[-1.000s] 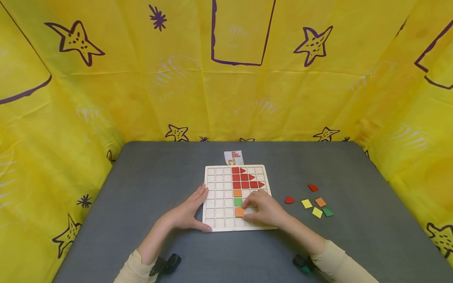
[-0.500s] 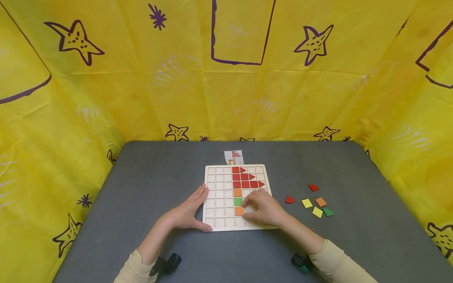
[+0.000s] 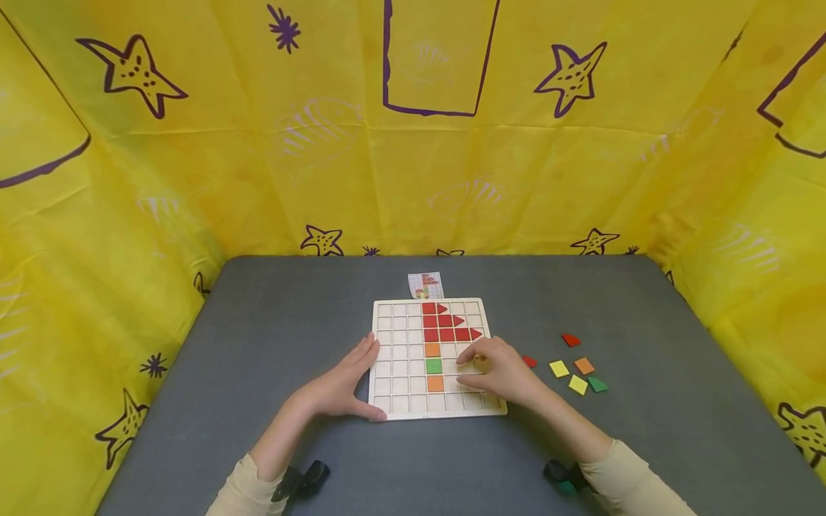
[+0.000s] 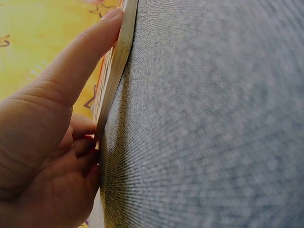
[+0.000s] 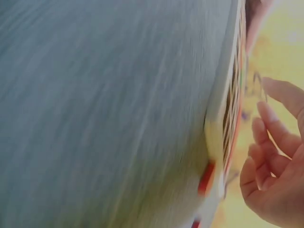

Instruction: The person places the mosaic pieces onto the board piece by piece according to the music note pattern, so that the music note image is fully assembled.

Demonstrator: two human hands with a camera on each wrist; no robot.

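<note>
A white grid board (image 3: pixel 400 310) lies on the dark table, bearing a column of tiles. Red squares and pointed red tiles fill its far rows; below sit an orange square (image 3: pixel 432 350), a green square (image 3: pixel 434 366) and another orange square (image 3: pixel 435 384). My left hand (image 3: pixel 342 383) rests against the board's left side, its fingers along the edge and its thumb at the near corner. Over the board's right part hovers my right hand (image 3: pixel 503 371), thumb and forefinger apart with nothing between them. In the right wrist view, the right hand (image 5: pixel 280 152) has loosely bent fingers.
A small printed card (image 3: pixel 434 287) with a coloured grid picture lies just beyond the board. To the right are loose tiles: a red piece (image 3: pixel 571 340), yellow squares (image 3: pixel 558 369), an orange square (image 3: pixel 584 365) and a green piece (image 3: pixel 597 385). Yellow patterned cloth (image 3: pixel 258 179) surrounds the table.
My right hand has drawn back to the right from the lower orange square and spread its fingertips, overlapping one loose red tile in view. My left hand stays at the board.
</note>
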